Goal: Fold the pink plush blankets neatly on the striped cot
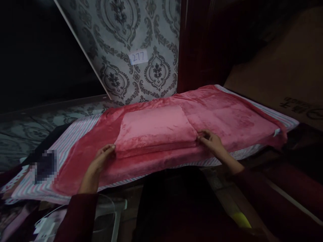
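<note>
A pink plush cloth (156, 126), folded into a thick rectangle, lies on a larger pink plush blanket (227, 117). Whether the two are one piece, I cannot tell. At the near left corner of the folded cloth, my left hand (104, 156) is closed, fingertips pinching its edge. My right hand (212, 141) pinches the near right corner between thumb and fingers. The fold's front edge runs between both hands, with its layers showing. Below the blanket, a striped sheet (78, 129) sticks out around the sides.
Patterned wallpaper (157, 70) with a paper label (138, 57) reading 277 rises behind. A cardboard box (285, 67) stands at the right. A dark screen-like panel (45, 50) fills the upper left. At the sheet's left end is a blurred-out dark object (45, 167).
</note>
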`<state>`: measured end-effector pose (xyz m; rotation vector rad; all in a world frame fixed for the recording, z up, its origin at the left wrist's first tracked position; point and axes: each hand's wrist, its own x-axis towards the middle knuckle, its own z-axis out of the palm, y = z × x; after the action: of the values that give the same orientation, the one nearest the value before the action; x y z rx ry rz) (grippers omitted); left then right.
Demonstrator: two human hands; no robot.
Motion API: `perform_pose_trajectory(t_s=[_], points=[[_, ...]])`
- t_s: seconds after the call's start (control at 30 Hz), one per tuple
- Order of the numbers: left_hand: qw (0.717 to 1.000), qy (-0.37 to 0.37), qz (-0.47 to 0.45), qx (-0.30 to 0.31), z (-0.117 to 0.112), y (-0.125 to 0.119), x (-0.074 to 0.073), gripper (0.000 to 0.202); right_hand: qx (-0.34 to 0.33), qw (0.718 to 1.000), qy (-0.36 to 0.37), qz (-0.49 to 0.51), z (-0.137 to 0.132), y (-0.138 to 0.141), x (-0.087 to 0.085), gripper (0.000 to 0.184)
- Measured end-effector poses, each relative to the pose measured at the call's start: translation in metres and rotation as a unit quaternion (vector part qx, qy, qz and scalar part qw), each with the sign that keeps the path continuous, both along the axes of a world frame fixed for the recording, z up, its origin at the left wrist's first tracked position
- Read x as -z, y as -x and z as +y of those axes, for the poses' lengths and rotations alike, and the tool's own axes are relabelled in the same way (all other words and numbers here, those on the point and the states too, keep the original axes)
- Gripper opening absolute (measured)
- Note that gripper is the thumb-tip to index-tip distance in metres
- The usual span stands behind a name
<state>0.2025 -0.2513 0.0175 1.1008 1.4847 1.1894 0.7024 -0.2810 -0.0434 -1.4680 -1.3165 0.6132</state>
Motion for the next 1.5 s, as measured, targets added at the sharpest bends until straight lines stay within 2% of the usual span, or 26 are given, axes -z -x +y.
perform_pose_trajectory(t_s=[0.07,0.1,0.17,0.23,0.27,0.33,0.43,0.53,0.6,0.83,1.07,1.33,1.4,1.5], points=[[0.991,-0.095,0.082,-0.052,0.007,-0.008,-0.009,0.042,0.031,0.995,-0.065,-0.074,0.005,0.005,-0.016,0.048],[0.979,-0.144,0.132,-0.062,0.013,-0.016,-0.015,0.043,0.025,0.988,-0.099,-0.12,0.01,0.011,-0.027,0.051],[0.945,-0.223,0.237,-0.025,0.028,-0.041,-0.029,0.048,-0.022,0.965,-0.148,-0.214,0.025,0.032,-0.051,0.057],[0.897,-0.261,0.35,0.065,0.043,-0.072,-0.038,0.058,-0.067,0.937,-0.16,-0.304,0.041,0.058,-0.066,0.062],[0.868,-0.258,0.411,0.103,0.05,-0.086,-0.039,0.064,-0.079,0.923,-0.152,-0.344,0.048,0.07,-0.068,0.064],[0.813,-0.215,0.522,0.143,0.059,-0.107,-0.032,0.071,-0.085,0.899,-0.119,-0.413,0.06,0.087,-0.06,0.064],[0.768,-0.122,0.611,0.147,0.065,-0.119,-0.005,0.075,-0.076,0.871,-0.067,-0.48,0.068,0.093,-0.03,0.06],[0.76,-0.1,0.625,0.144,0.065,-0.115,0.018,0.076,-0.068,0.863,-0.055,-0.498,0.068,0.087,-0.008,0.059],[0.76,-0.105,0.626,0.144,0.065,-0.112,0.024,0.077,-0.067,0.863,-0.058,-0.497,0.068,0.084,-0.004,0.059],[0.741,-0.09,0.651,0.139,0.061,-0.117,0.014,0.075,-0.074,0.855,-0.053,-0.51,0.069,0.083,-0.012,0.06],[0.735,-0.099,0.657,0.132,0.058,-0.119,0.014,0.072,-0.077,0.844,-0.041,-0.53,0.069,0.082,-0.014,0.061],[0.752,-0.127,0.635,0.121,0.059,-0.119,0.015,0.066,-0.082,0.868,-0.031,-0.489,0.073,0.082,-0.014,0.058],[0.755,-0.142,0.631,0.112,0.057,-0.12,0.013,0.062,-0.063,0.878,-0.035,-0.474,0.072,0.083,-0.015,0.056],[0.748,-0.159,0.638,0.095,0.053,-0.118,0.007,0.056,0.008,0.899,-0.014,-0.438,0.068,0.082,-0.017,0.056]])
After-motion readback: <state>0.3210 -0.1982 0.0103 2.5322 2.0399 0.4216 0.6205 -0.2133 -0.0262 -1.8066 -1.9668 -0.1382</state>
